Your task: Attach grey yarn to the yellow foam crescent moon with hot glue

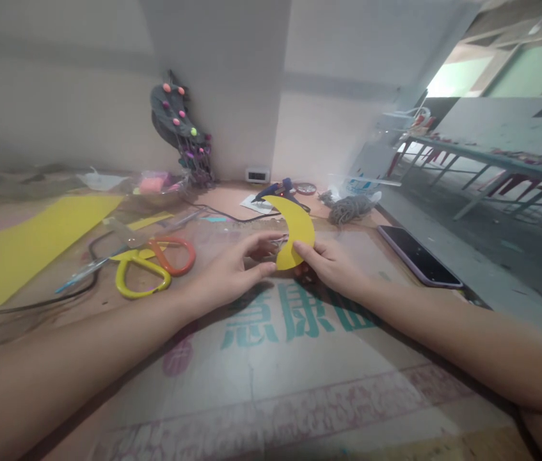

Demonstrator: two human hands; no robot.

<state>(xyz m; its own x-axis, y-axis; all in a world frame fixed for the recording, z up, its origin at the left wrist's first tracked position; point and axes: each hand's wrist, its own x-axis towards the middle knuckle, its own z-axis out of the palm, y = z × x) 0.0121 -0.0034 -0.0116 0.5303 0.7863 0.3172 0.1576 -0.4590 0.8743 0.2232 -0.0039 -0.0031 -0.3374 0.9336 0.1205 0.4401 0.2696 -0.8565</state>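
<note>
A yellow crescent-shaped foam cutout (295, 229) stands tilted up above the printed cardboard sheet (294, 358) on the table. My right hand (331, 264) pinches its lower end from the right. My left hand (235, 270) is curled beside it on the left, thumb and fingers touching the cutout's lower tip and a small pale piece I cannot make out. Both forearms reach in from the bottom corners.
Yellow and orange-handled scissors (150, 264) lie left of my hands, a yellow foam sheet (25, 246) further left. A blue glue gun (275, 189) with its black cord, a grey yarn bundle (350, 208) and a phone (418, 256) lie behind and right. A beaded dark ornament (179, 128) leans on the wall.
</note>
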